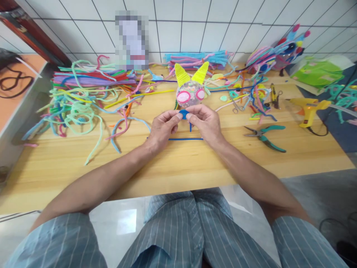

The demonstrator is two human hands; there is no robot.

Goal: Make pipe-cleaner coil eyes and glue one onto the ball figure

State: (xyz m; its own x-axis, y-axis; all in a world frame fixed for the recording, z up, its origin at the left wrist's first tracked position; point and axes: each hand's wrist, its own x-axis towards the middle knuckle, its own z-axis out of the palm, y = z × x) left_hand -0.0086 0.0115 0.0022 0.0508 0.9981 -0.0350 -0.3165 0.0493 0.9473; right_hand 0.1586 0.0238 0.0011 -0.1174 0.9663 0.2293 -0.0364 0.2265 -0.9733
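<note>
Between the fingertips of both hands is a small blue pipe-cleaner coil, with a short blue end hanging down near the right thumb. My left hand pinches its left side. From the right, my right hand pinches the other side. Below the hands a straight blue pipe cleaner lies across the wooden table. Just behind the hands stands a clear round figure with two yellow pointed ears and pink-rimmed white eyes; its lower part is hidden by my fingers.
Tangled pipe cleaners cover the left side, with a bundle at the back. To the right lie pliers, a yellow glue gun with its cord, and small scissors. A colourful finished figure stands back right.
</note>
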